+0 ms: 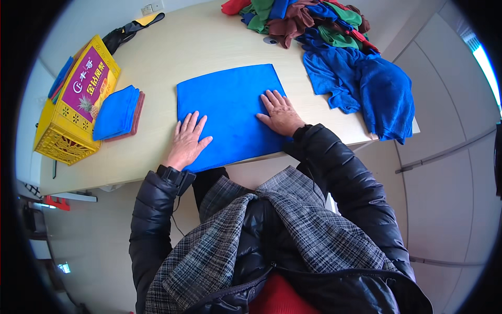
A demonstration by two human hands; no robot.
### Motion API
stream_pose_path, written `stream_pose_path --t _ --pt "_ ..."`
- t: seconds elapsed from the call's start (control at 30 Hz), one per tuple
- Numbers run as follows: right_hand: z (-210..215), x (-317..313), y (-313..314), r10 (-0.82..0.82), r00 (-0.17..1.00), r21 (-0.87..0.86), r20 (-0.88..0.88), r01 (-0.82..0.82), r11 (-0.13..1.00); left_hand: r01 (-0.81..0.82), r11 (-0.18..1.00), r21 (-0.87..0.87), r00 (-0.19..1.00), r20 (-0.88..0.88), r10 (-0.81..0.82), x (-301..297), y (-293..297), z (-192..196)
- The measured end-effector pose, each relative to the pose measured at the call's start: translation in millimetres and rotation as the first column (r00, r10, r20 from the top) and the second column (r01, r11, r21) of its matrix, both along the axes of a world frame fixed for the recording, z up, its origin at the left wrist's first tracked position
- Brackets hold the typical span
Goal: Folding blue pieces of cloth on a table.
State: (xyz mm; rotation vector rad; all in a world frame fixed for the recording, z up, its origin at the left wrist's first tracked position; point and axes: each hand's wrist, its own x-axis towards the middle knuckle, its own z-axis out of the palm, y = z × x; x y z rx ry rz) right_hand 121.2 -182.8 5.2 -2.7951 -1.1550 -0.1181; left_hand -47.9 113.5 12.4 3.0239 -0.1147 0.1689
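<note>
While I look down from the head camera, I see both hands lying flat on a blue cloth spread out on the pale wooden table. My left hand is open, fingers stretched and a little apart, palm down on the cloth's near left corner. It grips nothing; it only presses. My right hand is open too, fingers spread, palm down on the cloth close to its right edge. It also holds nothing, just pushes on the cloth. The cloth lies smooth between and under the two hands, with its near edge right at the table's edge.

To the left of my left hand, well apart from it, sits a small stack of folded cloths, blue on top and a reddish-brown one at the bottom. Just past that stack is a yellow plastic basket with a purple and yellow fruit box in it. Some more folded blue cloth peeks out on the far side of the basket.

To the right of my right hand, a bunch of loose blue cloths hangs over the table's edge. Farther away from that hand is a messy pile of cloths in red, green, brown and blue. Beyond my left hand, at the far table edge, lies a black and yellow thing that I cannot make out.
</note>
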Motion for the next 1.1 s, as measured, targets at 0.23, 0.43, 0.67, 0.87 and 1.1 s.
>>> stream_pose_path --t 0.23,0.43,0.67,0.87,1.1 --pt "26.9 17.1 6.5 -0.054 0.995 -0.174 -0.081 0.039 0.984 -0.023 1.000 0.004 0.995 -0.096 0.023 1.9 7.9 11.1" --pt "8.7 25.3 39.7 -0.025 0.998 -0.029 -0.064 0.023 0.999 -0.067 0.998 0.012 0.997 -0.040 0.068 55.2 18.4 2.0" --pt "22.9 55.7 41.4 -0.048 0.996 -0.098 -0.081 0.040 0.994 -0.099 0.993 0.064 0.988 -0.114 0.105 64.2 37.9 6.6" --pt "14.3 79.3 105.1 0.059 0.998 0.024 0.000 -0.059 0.998 -0.022 0.993 0.117 0.998 0.056 0.016 138.4 26.4 3.7" --pt "-10.2 92.2 139.6 0.073 0.996 0.082 -0.055 -0.069 0.994 -0.052 0.999 0.011 0.999 0.002 0.052 176.9 26.2 -12.9"
